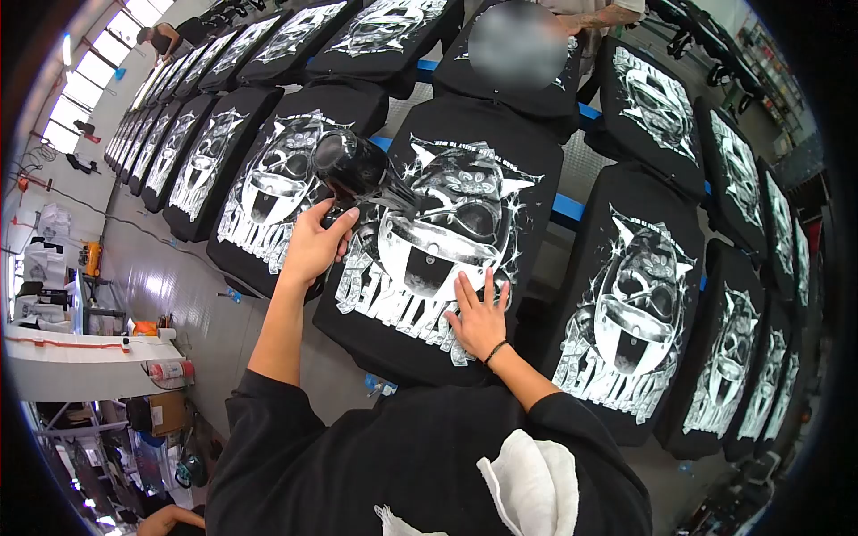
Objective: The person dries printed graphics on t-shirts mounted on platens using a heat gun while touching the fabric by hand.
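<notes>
My left hand [315, 243] is wrapped round the handle of a black hair dryer [350, 168]. The dryer's flat nozzle points right, over the upper part of the print on a black T-shirt [536, 205] stretched over a board in front of me. That print is white and grey: a horned, masked figure above large lettering. Fingers spread, my right hand [481, 317] lies flat on the lower right of the same print. It holds nothing. Part of the dryer's handle is hidden by my fingers.
Similar printed black shirts on boards stand in long rows left [201, 165] and right [633, 313]. Across the row, a person's arm [608, 18] reaches over another shirt; a second person [165, 40] bends far left. A blue rail [567, 207] runs between boards.
</notes>
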`<state>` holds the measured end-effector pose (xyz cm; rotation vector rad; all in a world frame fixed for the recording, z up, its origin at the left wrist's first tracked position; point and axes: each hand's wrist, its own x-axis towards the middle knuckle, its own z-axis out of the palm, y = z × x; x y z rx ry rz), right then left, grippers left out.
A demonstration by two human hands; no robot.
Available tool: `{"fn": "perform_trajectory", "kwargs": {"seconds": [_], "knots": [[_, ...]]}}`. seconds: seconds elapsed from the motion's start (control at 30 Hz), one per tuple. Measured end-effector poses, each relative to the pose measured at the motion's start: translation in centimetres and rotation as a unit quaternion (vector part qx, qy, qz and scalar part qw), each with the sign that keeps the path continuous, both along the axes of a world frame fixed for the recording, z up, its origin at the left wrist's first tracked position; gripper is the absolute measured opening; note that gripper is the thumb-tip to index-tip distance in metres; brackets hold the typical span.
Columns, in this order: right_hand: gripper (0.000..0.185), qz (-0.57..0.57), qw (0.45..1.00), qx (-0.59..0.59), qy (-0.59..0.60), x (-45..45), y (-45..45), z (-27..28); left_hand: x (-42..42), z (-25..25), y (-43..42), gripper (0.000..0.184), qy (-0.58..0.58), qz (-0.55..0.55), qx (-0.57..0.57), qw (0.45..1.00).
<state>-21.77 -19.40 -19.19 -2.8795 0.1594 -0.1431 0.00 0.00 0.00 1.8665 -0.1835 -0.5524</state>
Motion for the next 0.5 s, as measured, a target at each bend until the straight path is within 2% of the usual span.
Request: {"fn": "perform_trajectory", "kwargs": {"seconds": [0.07,0.27,0.3,0.37,0.47,0.5], "knots": [[0.065,-0.001,1.0,0.01,-0.003,-0.1,0.2,0.2,-0.1,0.1,-0.5,0.035,-0.082,0.002,0.047,0.996],[0.066,0.003,1.0,-0.009,-0.007,0.2,-1.0,0.5,1.3,-0.7,-3.0,0.038,-0.055,0.001,-0.014,0.998],[0.066,0.005,1.0,-0.008,-0.005,0.2,-0.8,0.5,1.6,-1.1,-3.2,0.04,-0.106,-0.013,0.038,0.994],[0.066,0.013,1.0,-0.009,0.0,0.3,-0.6,0.4,1.9,-2.0,-3.9,0.041,-0.132,-0.034,0.05,0.989],[0.066,0.001,1.0,0.007,-0.012,0.3,-0.4,0.6,1.0,-1.5,-4.8,0.04,-0.05,-0.039,0.006,0.998],[0.066,0.001,1.0,0.006,-0.012,0.4,-0.6,0.5,0.5,-0.9,-5.2,0.041,-0.062,-0.04,0.007,0.997]]}}
